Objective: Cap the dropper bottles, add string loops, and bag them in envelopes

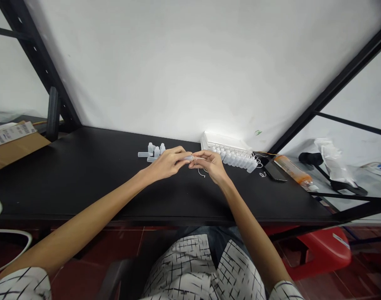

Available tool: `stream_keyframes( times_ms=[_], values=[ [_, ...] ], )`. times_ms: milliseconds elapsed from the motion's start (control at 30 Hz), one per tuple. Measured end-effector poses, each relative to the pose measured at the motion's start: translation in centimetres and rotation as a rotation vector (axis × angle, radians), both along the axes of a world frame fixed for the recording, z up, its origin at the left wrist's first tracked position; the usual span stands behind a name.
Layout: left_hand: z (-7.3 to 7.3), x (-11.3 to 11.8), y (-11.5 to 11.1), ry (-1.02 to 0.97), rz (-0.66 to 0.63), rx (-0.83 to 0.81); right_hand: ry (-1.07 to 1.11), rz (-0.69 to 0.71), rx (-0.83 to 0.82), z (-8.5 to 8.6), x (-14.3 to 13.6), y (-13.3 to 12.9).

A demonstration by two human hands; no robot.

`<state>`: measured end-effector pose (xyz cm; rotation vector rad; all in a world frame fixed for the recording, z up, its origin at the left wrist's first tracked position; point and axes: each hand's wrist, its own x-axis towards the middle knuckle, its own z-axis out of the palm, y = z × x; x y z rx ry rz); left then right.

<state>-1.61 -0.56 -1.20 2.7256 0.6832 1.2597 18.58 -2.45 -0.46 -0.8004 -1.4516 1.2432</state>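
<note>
A black table (84,183) bearing small bottles (234,159) meets a white wall (178,75)

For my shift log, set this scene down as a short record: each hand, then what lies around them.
Left hand: pinches a bottle
Right hand: at the bottle's tip, by a white cord; exact grip unclear
Left side: loose bottles, some upright, some lying
Right side: bottle row in front of a white case; phone farther right
Surface: black table
</note>
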Motion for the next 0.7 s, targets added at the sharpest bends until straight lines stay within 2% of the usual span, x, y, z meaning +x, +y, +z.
stream_keyframes(
  times_ms=[367, 700],
  values=[
    [-0.30, -0.17, 0.15, 0.001, -0.026, 0.041, -0.068, 0.020, 0.111, -0.55, -0.04, 0.02],
    [-0.49, -0.08, -0.05, 0.029, -0.055, 0.099, -0.060, 0.044, 0.023, -0.79, 0.29, 0.08]
  ],
)
